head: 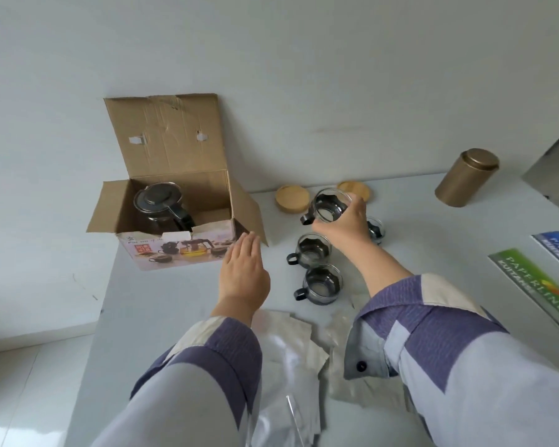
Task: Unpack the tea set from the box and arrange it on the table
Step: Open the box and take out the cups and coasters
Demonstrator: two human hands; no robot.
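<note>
An open cardboard box (175, 250) stands at the table's back left with a dark glass teapot (162, 204) inside it. My right hand (342, 227) grips a glass cup with a black holder (326, 208), held tilted just above the table. Two more such cups (312, 251) (321, 282) stand in a row in front of it, and another cup (375, 230) is partly hidden behind my right hand. My left hand (242, 275) hovers flat and empty, fingers together, beside the box's front right corner.
Two round wooden lids (291, 198) (355, 188) lie near the wall. A gold tin canister (467, 177) stands at the back right. Paper packs (536, 285) lie at the right edge. Crumpled plastic and paper wrappings (291, 359) cover the near table.
</note>
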